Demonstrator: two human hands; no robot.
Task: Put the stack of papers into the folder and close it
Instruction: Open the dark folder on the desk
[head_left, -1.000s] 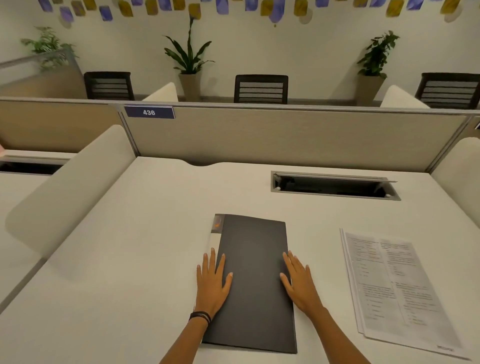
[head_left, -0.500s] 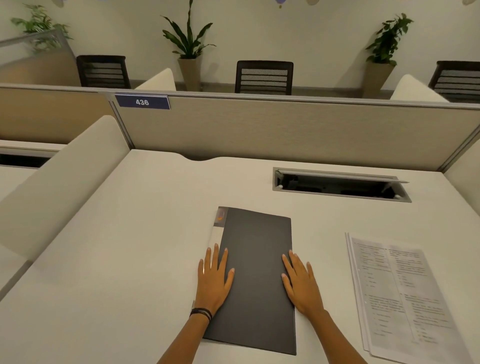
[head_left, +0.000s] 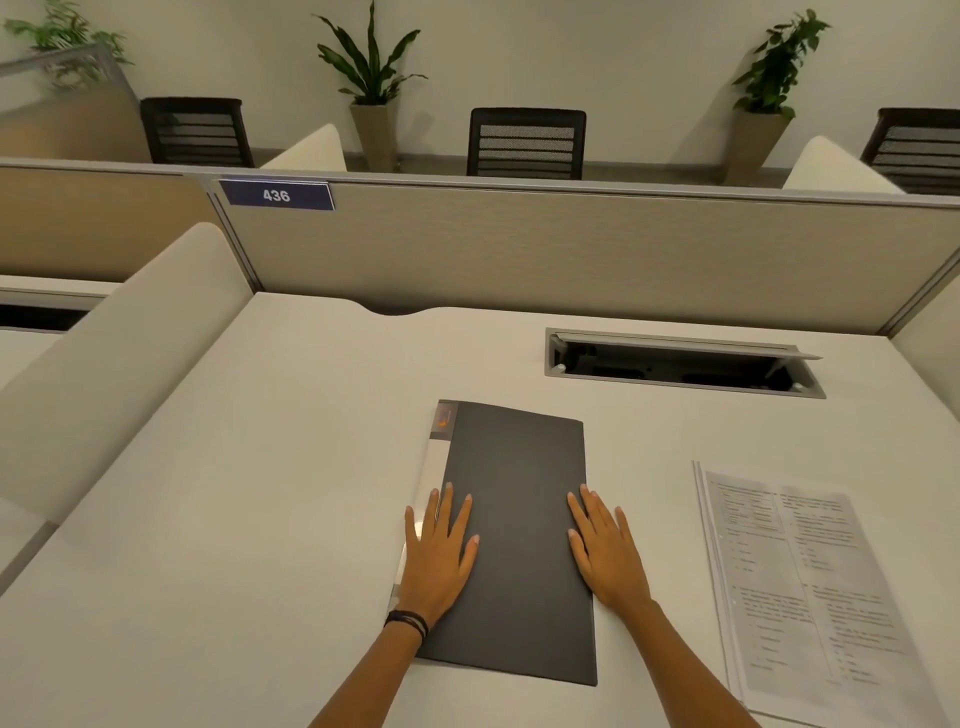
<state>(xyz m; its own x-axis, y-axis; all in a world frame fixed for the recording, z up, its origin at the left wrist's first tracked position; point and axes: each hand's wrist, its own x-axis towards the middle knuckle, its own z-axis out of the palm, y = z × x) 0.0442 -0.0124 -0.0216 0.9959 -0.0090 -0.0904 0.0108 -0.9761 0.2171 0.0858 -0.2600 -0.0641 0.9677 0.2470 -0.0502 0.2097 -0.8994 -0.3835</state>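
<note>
Charcoal-grey flat matte folder (head_left: 519, 467) lies shut on the white tabletop (head_left: 260, 519) under both grips — left grip (head_left: 439, 561) flat on its spine edge, right grip (head_left: 608, 558) flat over its free edge, both released, grasping nothing. The white printed stack of papers (head_left: 800, 597) sits apart, out beyond the right grip. Likely trouble: a flat grip may miss the thin cover and skid the folder across the smooth tabletop, and loose sheets could fan out when lifted.
</note>
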